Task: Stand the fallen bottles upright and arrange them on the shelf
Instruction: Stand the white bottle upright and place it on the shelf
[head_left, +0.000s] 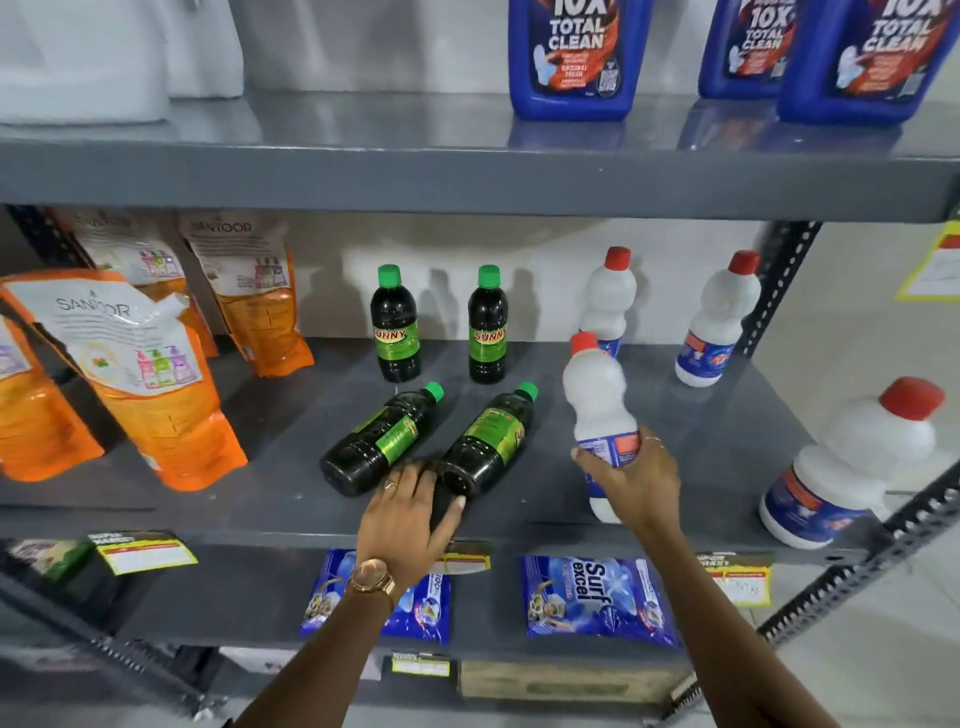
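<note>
On the grey middle shelf (291, 499), two dark green-capped bottles lie on their sides: one on the left (382, 439) and one on the right (488, 439). My left hand (410, 519) rests at the base of the right one, fingers spread around it. My right hand (631, 480) grips a white red-capped bottle (597, 410), held nearly upright just above the shelf. Two dark bottles (395, 325) (488, 325) stand upright at the back. Two white bottles (608, 299) (719, 322) stand behind, and another white bottle (857, 467) leans at the right edge.
Orange refill pouches (150, 384) fill the shelf's left side. Blue detergent jugs (576, 52) stand on the shelf above. Blue detergent packets (597, 597) lie on the shelf below. A perforated metal upright (779, 280) bounds the right side.
</note>
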